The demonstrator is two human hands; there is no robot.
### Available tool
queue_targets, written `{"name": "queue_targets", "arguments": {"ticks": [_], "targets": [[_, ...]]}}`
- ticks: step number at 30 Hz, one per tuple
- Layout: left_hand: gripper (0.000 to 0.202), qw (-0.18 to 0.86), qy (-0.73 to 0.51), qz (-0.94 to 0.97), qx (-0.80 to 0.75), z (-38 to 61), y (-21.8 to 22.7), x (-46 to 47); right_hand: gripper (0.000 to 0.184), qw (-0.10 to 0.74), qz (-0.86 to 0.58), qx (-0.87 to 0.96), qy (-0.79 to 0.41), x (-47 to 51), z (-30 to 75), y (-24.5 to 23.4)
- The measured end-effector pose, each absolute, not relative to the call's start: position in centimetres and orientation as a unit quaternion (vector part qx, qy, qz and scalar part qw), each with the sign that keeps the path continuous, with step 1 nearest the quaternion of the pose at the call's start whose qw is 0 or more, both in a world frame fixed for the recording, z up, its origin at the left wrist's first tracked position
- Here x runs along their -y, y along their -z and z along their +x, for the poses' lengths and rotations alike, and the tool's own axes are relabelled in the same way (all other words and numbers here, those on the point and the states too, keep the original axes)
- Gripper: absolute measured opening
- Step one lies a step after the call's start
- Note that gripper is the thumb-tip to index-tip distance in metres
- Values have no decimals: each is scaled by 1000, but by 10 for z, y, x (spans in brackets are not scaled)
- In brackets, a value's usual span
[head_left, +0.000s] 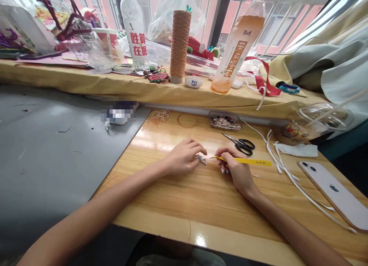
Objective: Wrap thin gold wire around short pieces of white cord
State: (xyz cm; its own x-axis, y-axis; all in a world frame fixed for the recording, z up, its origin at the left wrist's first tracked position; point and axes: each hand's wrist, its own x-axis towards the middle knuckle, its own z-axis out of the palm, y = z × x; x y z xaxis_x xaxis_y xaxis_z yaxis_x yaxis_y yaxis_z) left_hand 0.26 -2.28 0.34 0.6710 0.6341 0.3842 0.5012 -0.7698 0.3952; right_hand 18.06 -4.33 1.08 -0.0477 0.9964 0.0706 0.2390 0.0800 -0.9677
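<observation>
Beadwork piece, tiny, metallic with a blue bit [201,159], pinned on the glossy wooden desk [178,197] under the left hand [184,157], fingers pinched on it. At three o'clock, right hand [234,168] grasping a thin yellow pointed tool [244,161], tip just beside the piece. Probably mid-threading; calls for fine tip alignment. Black-handled scissors [240,144] at one o'clock.

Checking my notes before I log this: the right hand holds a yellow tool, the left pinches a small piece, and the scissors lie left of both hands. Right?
Not quite. In the head view the scissors lie to the right, just beyond the right hand, not left of both hands. The rest holds: the right hand holds the yellow tool, and the left hand pinches the small piece.
</observation>
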Motion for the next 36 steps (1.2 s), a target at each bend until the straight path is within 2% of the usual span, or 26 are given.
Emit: {"name": "queue_targets", "arguments": {"ticks": [10,27,36], "targets": [[19,79,-236,926,-283,3,5,21,15,371,-512,645,-429,47,179,-10],[18,87,-263,919,-279,4,6,22,14,371,-511,640,-437,49,177,-12],[18,83,-233,926,-285,8,4,25,16,346,-521,705,-336,52,173,-9]]}}
